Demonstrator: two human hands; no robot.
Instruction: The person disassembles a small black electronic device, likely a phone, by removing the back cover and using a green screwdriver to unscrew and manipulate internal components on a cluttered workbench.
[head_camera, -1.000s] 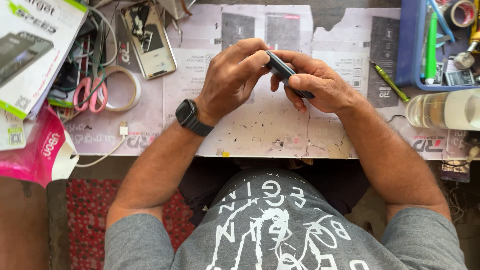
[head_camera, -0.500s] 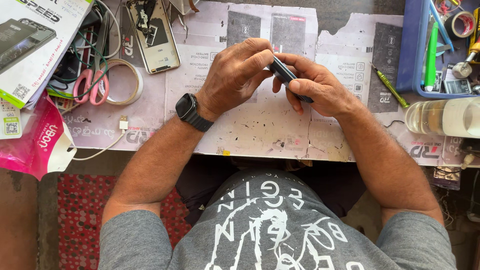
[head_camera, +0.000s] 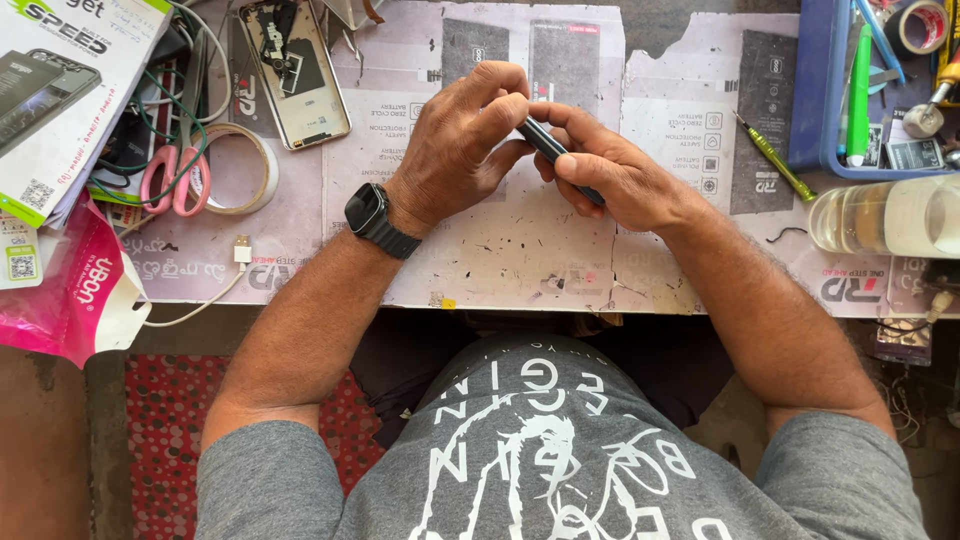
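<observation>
My hands: two, my left hand (head_camera: 460, 150) and right hand (head_camera: 620, 180), both closed round one dark phone (head_camera: 555, 150) held edge-up above the paper-covered bench (head_camera: 500, 250).
Left of the phone: one opened phone shell (head_camera: 295, 70), one pink-handled scissors (head_camera: 175, 175), one tape ring (head_camera: 235, 170).
Right of the phone: one green screwdriver (head_camera: 772, 155), one clear bottle (head_camera: 880, 215), one blue tray (head_camera: 815, 90).

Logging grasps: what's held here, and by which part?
A thin dark phone, edge-on. Right hand cradles its lower part; left hand pinches its upper end with fingertips.
</observation>
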